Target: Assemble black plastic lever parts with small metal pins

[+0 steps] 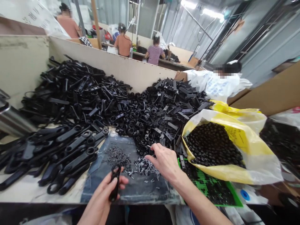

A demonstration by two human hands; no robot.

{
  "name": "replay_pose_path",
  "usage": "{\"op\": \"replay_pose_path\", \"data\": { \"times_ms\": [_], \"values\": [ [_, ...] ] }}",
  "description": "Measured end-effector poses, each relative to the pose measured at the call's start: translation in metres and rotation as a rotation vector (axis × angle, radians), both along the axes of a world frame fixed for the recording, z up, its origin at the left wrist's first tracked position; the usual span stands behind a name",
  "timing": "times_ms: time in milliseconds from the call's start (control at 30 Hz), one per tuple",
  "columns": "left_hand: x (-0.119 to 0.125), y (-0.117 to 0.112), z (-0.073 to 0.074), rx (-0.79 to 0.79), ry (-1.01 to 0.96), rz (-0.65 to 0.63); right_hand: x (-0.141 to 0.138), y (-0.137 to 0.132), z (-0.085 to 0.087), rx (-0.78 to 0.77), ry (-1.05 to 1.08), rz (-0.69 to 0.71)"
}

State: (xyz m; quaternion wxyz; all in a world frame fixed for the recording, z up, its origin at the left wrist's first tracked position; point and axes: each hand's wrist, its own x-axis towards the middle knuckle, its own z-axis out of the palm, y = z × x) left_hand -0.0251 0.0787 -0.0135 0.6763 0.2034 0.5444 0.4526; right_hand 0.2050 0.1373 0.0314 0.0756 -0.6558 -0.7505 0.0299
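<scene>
My left hand (106,190) is closed around a long black plastic arm (114,182) with a ring at its upper end, held upright over the front of a dark cloth (140,190). My right hand (165,162) hovers over the cloth's right side, its fingertips pinched on a small metal pin (149,146). Small metal pins (145,167) and dark small pins (116,155) lie scattered on the cloth between my hands.
Stacked black arms (70,150) lie at left, a big heap of black parts (122,103) behind. A yellow bag of black beads (211,147) and a green tray (211,187) sit at right. A metal cylinder (11,120) is far left. Other people work beyond the board wall (131,70).
</scene>
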Motion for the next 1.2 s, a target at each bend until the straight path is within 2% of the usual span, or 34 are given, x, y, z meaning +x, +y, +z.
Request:
{"op": "replay_pose_path", "data": {
  "times_ms": [100,233,267,333,400,467,533,600,700,967,1200],
  "values": [
    [-0.009,0.006,-0.003,-0.091,-0.117,-0.002,0.000,0.004,-0.005,0.010,0.006,-0.047],
    [-0.013,0.006,0.007,-0.105,-0.227,0.038,0.016,-0.004,0.007,0.067,0.128,-0.115],
    [-0.011,0.005,0.011,-0.103,-0.260,0.056,0.016,-0.010,0.010,0.082,0.244,-0.147],
    [-0.005,0.001,0.019,-0.088,-0.341,0.082,0.008,-0.027,0.011,0.073,0.656,-0.243],
    [0.002,-0.001,0.024,-0.054,-0.426,0.090,-0.013,-0.048,0.005,-0.018,1.067,-0.326],
    [0.006,-0.003,0.026,-0.028,-0.499,0.077,-0.039,-0.068,-0.006,-0.129,1.301,-0.339],
    [0.008,-0.005,0.026,-0.011,-0.549,0.061,-0.064,-0.082,-0.018,-0.266,1.421,-0.339],
    [0.007,-0.007,0.024,0.009,-0.560,0.049,-0.080,-0.089,-0.028,-0.366,1.483,-0.367],
    [0.008,-0.010,0.020,0.039,-0.518,0.033,-0.089,-0.090,-0.035,-0.420,1.526,-0.408],
    [0.013,-0.015,0.010,0.077,-0.394,0.035,-0.090,-0.092,-0.033,-0.427,1.531,-0.402],
    [0.016,-0.020,0.013,0.052,-0.324,0.008,-0.092,-0.094,-0.038,-0.407,1.548,-0.403]
  ]
}}
